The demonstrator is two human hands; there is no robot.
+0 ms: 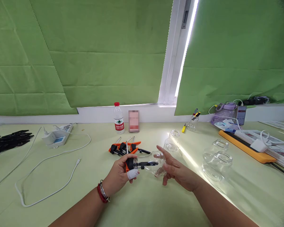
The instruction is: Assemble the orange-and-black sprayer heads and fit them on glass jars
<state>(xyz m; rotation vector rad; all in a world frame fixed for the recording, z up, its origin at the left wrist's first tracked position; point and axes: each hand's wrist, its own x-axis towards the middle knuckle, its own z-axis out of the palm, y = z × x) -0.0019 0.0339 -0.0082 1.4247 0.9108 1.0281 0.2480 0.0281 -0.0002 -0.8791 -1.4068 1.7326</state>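
Observation:
My left hand [123,173] is wrapped round a black cap with an orange lever [130,164], its thumb bandaged in white. A black stem [148,164] runs from that cap into a clear glass jar [153,171], which lies on its side above the table. The jar's wide base is in the curved fingers of my right hand [176,170]. Just behind, several similar black-and-orange caps with metal rods [124,147] lie in a cluster. Another clear glass jar [172,141] stands behind my right hand, and two more glass jars [217,164] stand to the right.
A water bottle [119,121] and a pink upright box-like thing [133,121] stand at the back. A white cable [59,154] and power strip [60,137] lie left, beside black strips [10,142]. Screwdrivers [196,116] sit in a glass; an orange-edged stack [246,146] is right.

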